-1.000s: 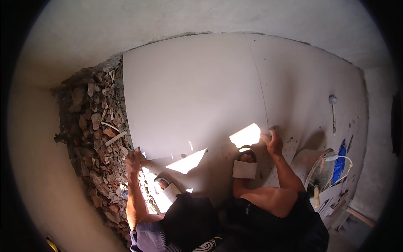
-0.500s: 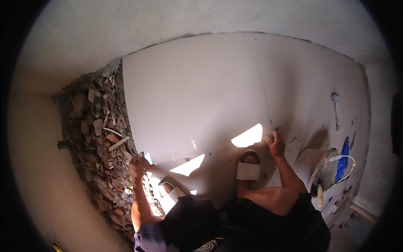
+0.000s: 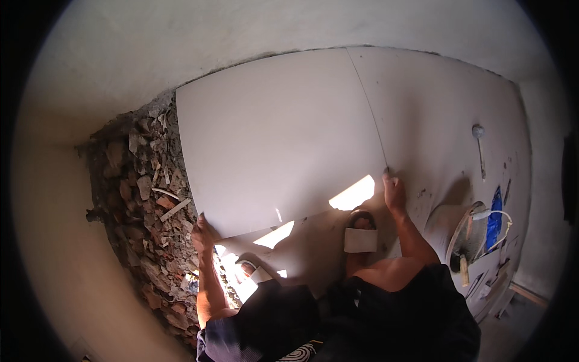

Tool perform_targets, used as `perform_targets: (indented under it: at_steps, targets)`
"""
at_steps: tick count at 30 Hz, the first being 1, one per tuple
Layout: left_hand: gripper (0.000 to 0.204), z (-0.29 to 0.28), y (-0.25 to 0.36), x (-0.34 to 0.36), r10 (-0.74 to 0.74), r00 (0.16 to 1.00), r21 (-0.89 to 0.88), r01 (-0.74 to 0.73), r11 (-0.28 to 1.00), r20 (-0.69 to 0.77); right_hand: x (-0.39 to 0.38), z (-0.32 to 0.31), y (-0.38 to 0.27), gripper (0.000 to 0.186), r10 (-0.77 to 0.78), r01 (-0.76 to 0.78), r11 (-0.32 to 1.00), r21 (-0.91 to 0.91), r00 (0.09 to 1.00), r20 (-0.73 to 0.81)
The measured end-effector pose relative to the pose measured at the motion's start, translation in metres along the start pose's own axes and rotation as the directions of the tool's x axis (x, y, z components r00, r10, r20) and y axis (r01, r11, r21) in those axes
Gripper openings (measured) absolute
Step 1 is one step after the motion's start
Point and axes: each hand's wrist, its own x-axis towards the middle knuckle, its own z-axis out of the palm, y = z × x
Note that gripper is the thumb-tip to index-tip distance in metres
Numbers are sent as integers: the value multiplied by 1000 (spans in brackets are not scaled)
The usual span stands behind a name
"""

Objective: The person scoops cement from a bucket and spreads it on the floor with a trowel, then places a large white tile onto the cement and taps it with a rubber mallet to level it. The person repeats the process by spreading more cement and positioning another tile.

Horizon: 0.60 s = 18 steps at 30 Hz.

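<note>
Closest in, a slip-on sandal (image 3: 360, 240) on the right foot sits just short of the slab's near edge, so there's little floor between toes and slab; the left sandal (image 3: 256, 274) is in bright light, well apart from it; now the hands, and the left hand (image 3: 202, 236) has the near-left corner of the big pale slab (image 3: 277, 142) in its grasp, wrist out over the rubble (image 3: 142, 193); the right hand (image 3: 394, 194) is curled at the near-right corner, right by the dark seam, though whether it truly grips I cannot tell, fingertips being hidden; the slab lies across the middle of the floor, its left edge facing that broken rubble with open room beyond; its right side gives no such room, only a thin seam against the neighbouring slab (image 3: 440, 114); off to the right stands a round bucket (image 3: 478, 235), a wooden handle (image 3: 464, 270) in front, a blue piece (image 3: 494, 218) just beyond; farther out a round-headed mallet (image 3: 478, 131) lies on its own, clear space around it; farthest, the slab's far edge runs close along the wall (image 3: 265, 30).
</note>
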Motion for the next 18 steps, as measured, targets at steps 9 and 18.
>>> perform_targets:
  at_steps: [9, 18]
  targets:
    - [84, -55, -42, -1, 9, 1000, 104, -7, 995, -11, -35, -11, -29, 96, 221, -163, 965, -203, 925, 309]
    - [82, -95, -124, -10, -22, 999, -84, 20, 996, -23, -74, -4, -76, 103, 191, 43, 927, -373, 802, 566]
